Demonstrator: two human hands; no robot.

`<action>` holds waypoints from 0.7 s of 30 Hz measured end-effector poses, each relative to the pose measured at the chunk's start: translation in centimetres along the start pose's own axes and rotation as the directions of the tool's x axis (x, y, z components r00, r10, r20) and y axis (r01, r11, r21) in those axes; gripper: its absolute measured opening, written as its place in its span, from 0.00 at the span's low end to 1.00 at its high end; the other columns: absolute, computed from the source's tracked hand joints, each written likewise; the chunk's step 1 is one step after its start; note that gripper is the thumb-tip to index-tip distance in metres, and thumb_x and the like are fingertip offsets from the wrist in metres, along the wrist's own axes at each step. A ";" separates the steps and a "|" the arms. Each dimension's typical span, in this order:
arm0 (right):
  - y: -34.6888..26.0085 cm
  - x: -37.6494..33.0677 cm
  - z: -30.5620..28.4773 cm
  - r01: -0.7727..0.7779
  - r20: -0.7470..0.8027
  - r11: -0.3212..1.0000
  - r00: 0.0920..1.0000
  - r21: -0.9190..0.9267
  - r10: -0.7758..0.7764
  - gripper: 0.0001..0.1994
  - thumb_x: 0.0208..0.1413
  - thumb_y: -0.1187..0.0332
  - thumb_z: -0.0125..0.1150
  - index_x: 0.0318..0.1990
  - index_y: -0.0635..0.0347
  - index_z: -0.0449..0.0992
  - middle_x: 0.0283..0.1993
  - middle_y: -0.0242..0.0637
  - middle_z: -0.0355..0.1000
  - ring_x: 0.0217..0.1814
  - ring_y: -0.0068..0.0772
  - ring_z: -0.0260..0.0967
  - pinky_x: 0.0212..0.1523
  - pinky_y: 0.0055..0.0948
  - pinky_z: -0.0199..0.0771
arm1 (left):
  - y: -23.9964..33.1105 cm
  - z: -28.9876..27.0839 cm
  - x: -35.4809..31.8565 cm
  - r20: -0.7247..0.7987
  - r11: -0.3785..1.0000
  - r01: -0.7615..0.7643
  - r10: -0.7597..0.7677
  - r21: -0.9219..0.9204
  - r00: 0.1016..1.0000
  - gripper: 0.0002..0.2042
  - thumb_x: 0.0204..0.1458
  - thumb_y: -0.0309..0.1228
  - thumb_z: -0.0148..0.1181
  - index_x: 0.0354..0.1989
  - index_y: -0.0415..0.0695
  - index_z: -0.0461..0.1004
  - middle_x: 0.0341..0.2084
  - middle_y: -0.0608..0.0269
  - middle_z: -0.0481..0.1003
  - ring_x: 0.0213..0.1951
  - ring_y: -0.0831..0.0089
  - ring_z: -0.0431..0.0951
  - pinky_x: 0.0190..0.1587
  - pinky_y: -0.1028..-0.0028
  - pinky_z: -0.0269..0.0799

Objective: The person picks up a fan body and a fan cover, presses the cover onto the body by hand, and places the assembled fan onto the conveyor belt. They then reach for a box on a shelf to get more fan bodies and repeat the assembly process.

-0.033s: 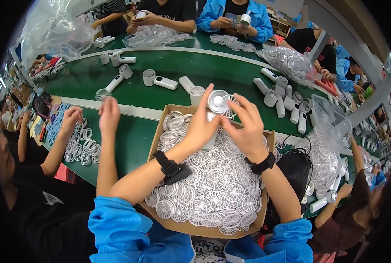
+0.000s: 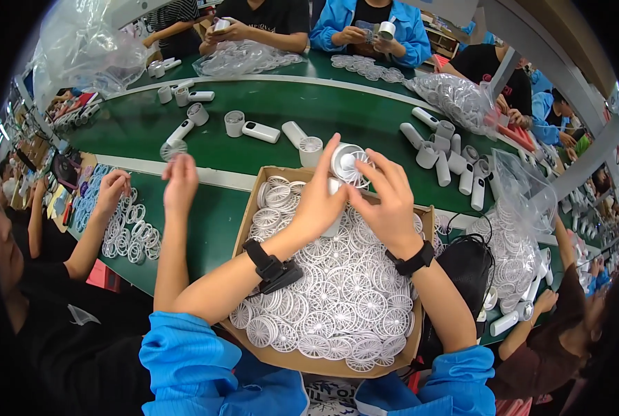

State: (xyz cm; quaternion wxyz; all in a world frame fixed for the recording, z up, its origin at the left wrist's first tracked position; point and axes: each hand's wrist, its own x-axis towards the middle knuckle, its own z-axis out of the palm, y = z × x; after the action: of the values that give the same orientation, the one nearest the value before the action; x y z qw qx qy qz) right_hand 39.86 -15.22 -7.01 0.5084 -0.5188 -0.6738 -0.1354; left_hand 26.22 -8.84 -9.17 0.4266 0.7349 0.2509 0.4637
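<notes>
Over the near box, my left hand (image 2: 317,200) is closed around a white handheld fan (image 2: 344,157), with its round open head facing up. Its handle is mostly hidden by my fingers. My right hand (image 2: 390,206) pinches a white spoked grille (image 2: 359,175), tilted at the right side of the fan head. Whether its rim touches the head I cannot tell. Below both hands, a cardboard box (image 2: 292,362) is filled with a thick layer of loose white grilles (image 2: 347,295). Dark bands with small devices sit on both my wrists.
White fan bodies (image 2: 261,132) lie along the green conveyor (image 2: 268,97), with a cluster (image 2: 455,156) at the right. A co-worker's hand (image 2: 180,184) on the left holds a grille near loose rings (image 2: 130,229). A black bag (image 2: 462,277) and a plastic bag of grilles (image 2: 514,256) stand right.
The grille in my right hand has shifted slightly left and tilted against the fan head's side. The left co-worker's hand with a grille has moved a little right.
</notes>
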 end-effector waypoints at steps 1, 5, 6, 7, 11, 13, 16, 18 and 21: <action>-0.1 0.0 0.1 0.058 0.002 0.998 0.998 -0.037 -0.058 0.21 0.38 0.74 0.69 0.45 0.61 0.75 0.52 0.44 0.69 0.50 0.45 0.68 0.48 0.36 0.72 | 0.4 0.2 -0.1 0.020 1.000 0.017 -0.017 0.006 1.000 0.38 0.51 0.19 0.52 0.69 0.54 0.42 0.52 0.48 0.67 0.46 0.59 0.74 0.49 0.66 0.69; 0.0 -0.1 -0.1 0.113 -0.003 0.989 0.993 -0.097 -0.114 0.21 0.38 0.73 0.70 0.45 0.62 0.76 0.52 0.44 0.69 0.50 0.46 0.67 0.47 0.36 0.71 | 1.4 0.6 -0.3 0.065 0.998 0.067 -0.068 0.015 0.996 0.37 0.52 0.19 0.49 0.69 0.55 0.42 0.50 0.45 0.69 0.46 0.54 0.75 0.47 0.64 0.70; 0.0 -0.1 -0.1 0.115 -0.007 0.988 0.993 -0.107 -0.117 0.21 0.38 0.73 0.70 0.44 0.62 0.76 0.52 0.43 0.69 0.50 0.46 0.66 0.48 0.36 0.71 | 1.5 0.6 -0.3 0.071 0.997 0.081 -0.082 0.009 0.994 0.36 0.52 0.19 0.49 0.69 0.56 0.42 0.49 0.45 0.70 0.46 0.53 0.75 0.46 0.63 0.70; 0.0 -0.1 -0.1 0.115 -0.007 0.988 0.993 -0.104 -0.117 0.21 0.38 0.73 0.70 0.44 0.62 0.76 0.52 0.43 0.69 0.50 0.46 0.66 0.48 0.36 0.71 | 1.6 0.6 -0.4 0.077 0.995 0.096 -0.096 0.003 0.992 0.36 0.53 0.20 0.48 0.69 0.57 0.42 0.48 0.45 0.71 0.45 0.51 0.76 0.46 0.63 0.70; 0.0 -0.1 0.0 0.095 -0.015 0.992 0.995 -0.084 -0.096 0.20 0.37 0.74 0.70 0.44 0.61 0.77 0.53 0.42 0.70 0.50 0.44 0.67 0.48 0.36 0.70 | 1.2 0.6 -0.4 0.076 0.996 0.084 -0.082 -0.026 0.994 0.36 0.53 0.21 0.49 0.69 0.57 0.43 0.48 0.44 0.71 0.45 0.50 0.76 0.46 0.63 0.70; 0.1 0.0 0.0 0.102 -0.007 0.991 0.995 -0.090 -0.104 0.20 0.37 0.74 0.70 0.43 0.61 0.78 0.53 0.41 0.70 0.50 0.44 0.66 0.48 0.36 0.70 | 1.0 0.6 -0.3 0.079 0.996 0.089 -0.086 -0.033 0.993 0.36 0.53 0.21 0.49 0.69 0.57 0.43 0.48 0.44 0.71 0.46 0.50 0.76 0.46 0.63 0.70; 0.2 0.0 -0.1 0.110 0.005 0.990 0.994 -0.093 -0.110 0.20 0.37 0.74 0.70 0.43 0.61 0.78 0.53 0.41 0.70 0.50 0.44 0.66 0.48 0.36 0.70 | 0.9 0.7 -0.4 0.086 0.994 0.096 -0.091 -0.052 0.992 0.35 0.53 0.21 0.49 0.69 0.57 0.43 0.48 0.43 0.71 0.46 0.49 0.76 0.46 0.63 0.70; 0.2 0.0 -0.1 0.117 0.018 0.989 0.993 -0.094 -0.116 0.20 0.37 0.74 0.70 0.43 0.61 0.78 0.54 0.41 0.70 0.50 0.44 0.66 0.48 0.36 0.70 | 1.0 0.8 -0.4 0.094 0.991 0.124 -0.118 -0.058 0.989 0.35 0.53 0.22 0.49 0.68 0.58 0.44 0.48 0.43 0.71 0.46 0.49 0.75 0.46 0.63 0.70; 0.3 0.0 -0.2 0.130 0.032 0.988 0.991 -0.085 -0.128 0.19 0.37 0.74 0.70 0.42 0.60 0.78 0.54 0.41 0.70 0.50 0.44 0.66 0.48 0.36 0.70 | 1.0 0.8 -0.5 0.094 0.988 0.138 -0.131 -0.071 0.987 0.35 0.53 0.22 0.49 0.68 0.58 0.44 0.48 0.42 0.71 0.47 0.49 0.75 0.46 0.63 0.71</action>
State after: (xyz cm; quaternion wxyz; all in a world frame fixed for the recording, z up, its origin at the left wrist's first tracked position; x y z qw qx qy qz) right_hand 40.21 -15.27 -7.05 0.4667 -0.4975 -0.7060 -0.1904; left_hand 26.66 -10.03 -8.65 0.4959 0.7192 0.2624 0.4099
